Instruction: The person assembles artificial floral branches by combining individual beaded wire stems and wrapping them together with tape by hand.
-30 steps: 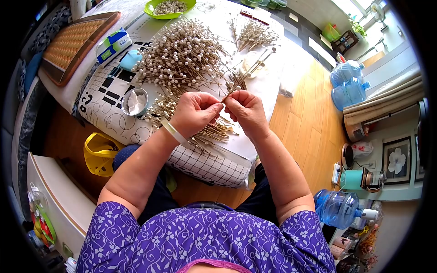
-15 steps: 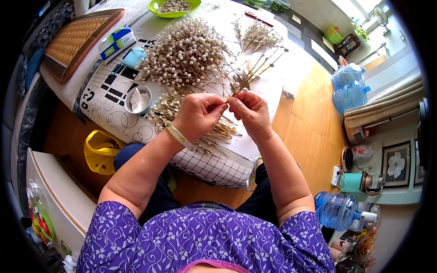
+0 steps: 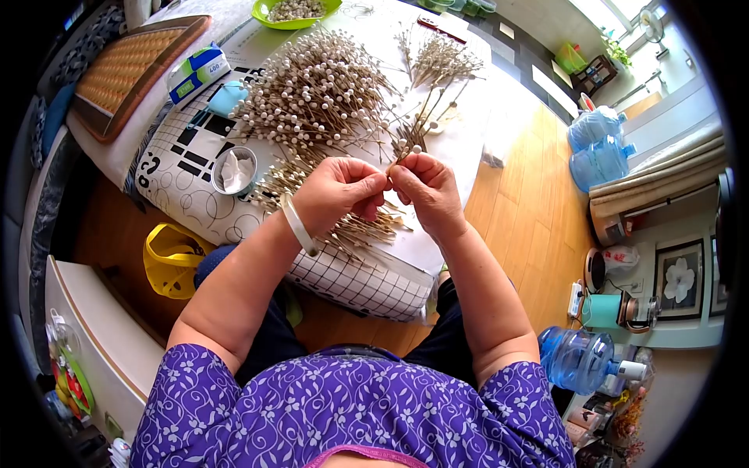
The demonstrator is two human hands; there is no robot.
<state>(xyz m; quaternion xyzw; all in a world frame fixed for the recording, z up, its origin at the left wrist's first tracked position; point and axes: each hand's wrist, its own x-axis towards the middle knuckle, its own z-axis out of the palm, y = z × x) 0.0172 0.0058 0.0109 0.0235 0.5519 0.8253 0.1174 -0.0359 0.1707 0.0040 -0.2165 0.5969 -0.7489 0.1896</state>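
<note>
My left hand (image 3: 343, 191) and my right hand (image 3: 427, 191) meet fingertip to fingertip above the near edge of the table. A thin brown stem with a white bead-like tip (image 3: 416, 149) shows at my right fingers, which are pinched on it. My left thumb and forefinger are pressed together at the same spot; what lies between them is too small to make out. Just beyond my hands rise more dark stems (image 3: 421, 125), partly hidden by the fingers. A large heap of white-tipped stems (image 3: 316, 90) lies ahead, and loose stems (image 3: 363, 230) lie under my left hand.
A small tub with white tissue (image 3: 235, 171) stands left of the heap. Farther off are a green bowl of white beads (image 3: 296, 22), a tissue pack (image 3: 197, 72) and another stem bunch (image 3: 443, 60). A yellow bag (image 3: 172, 261) is below the table's left side.
My left hand has turned slightly, its lower fingers loosening and the wristband shifting. The white tip at my right fingers has moved slightly left and up.
</note>
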